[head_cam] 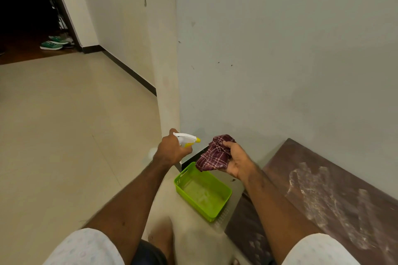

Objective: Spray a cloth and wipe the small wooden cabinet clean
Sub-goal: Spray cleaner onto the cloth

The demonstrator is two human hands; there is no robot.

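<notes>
My left hand (172, 149) grips a white spray bottle (186, 138) with a yellow nozzle that points right at the cloth. A bunched maroon checked cloth (214, 155) is held up in my right hand (238, 160), a short gap from the nozzle. The small wooden cabinet (327, 195) stands low against the wall at the lower right; its dark brown top is streaked with pale dust. Both hands hover above the floor, left of the cabinet.
A lime green plastic basket (202, 193) sits on the floor below my hands, beside the cabinet's left end. A wall corner (170, 92) rises just behind. Pale tiled floor (64, 124) spreads left toward a dark doorway with green shoes (52, 44).
</notes>
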